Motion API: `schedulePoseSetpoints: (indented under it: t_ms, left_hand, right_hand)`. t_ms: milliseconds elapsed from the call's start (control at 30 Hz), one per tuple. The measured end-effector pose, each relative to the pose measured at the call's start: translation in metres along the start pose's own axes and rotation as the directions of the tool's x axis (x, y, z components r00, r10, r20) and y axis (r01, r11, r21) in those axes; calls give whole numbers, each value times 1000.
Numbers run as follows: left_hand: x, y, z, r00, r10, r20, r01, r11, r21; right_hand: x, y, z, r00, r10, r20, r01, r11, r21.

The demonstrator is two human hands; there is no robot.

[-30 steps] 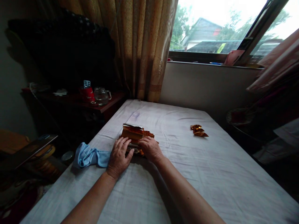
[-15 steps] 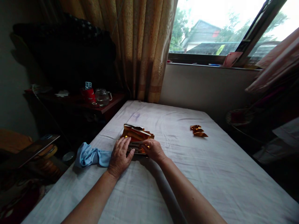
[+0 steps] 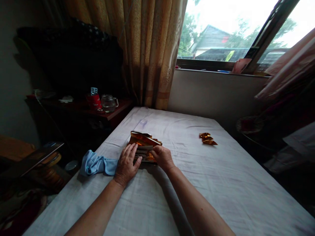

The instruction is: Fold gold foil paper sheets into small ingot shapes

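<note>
A stack of shiny gold-orange paper sheets (image 3: 142, 141) lies on a bed covered with a pale sheet (image 3: 172, 183). My left hand (image 3: 126, 164) rests flat on the stack's left side, fingers stretched forward. My right hand (image 3: 162, 158) is at the stack's right edge, fingers curled and pinching a sheet. Three small folded gold paper pieces (image 3: 208, 138) sit apart to the right on the sheet.
A light blue cloth (image 3: 95, 165) lies at the bed's left edge beside my left hand. A dark side table (image 3: 108, 113) holds a red cup (image 3: 94, 100) and a glass mug (image 3: 108, 102). A curtain (image 3: 147, 49) and a window (image 3: 228, 29) stand behind.
My right hand has slid slightly toward the stack's right edge and its fingers have curled onto a sheet. The left hand stays flat in place.
</note>
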State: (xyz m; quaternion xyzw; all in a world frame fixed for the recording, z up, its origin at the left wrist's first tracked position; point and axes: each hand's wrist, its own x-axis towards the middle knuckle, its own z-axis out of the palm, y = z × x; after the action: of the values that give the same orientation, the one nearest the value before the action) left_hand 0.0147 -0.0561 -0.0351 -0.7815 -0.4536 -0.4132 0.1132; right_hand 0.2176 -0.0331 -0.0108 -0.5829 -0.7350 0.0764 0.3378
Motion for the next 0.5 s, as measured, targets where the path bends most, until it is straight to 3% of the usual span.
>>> schedulePoseSetpoints:
  t_ms: [300, 500]
  left_hand:
    - [-1, 2, 0, 999, -34, 21, 34, 999, 36]
    - [1, 4, -3, 1000, 2, 11, -3, 998, 56]
  right_hand:
    - [2, -2, 0, 999, 48, -18, -47, 997, 67]
    - [2, -4, -2, 997, 71, -6, -69, 985, 158]
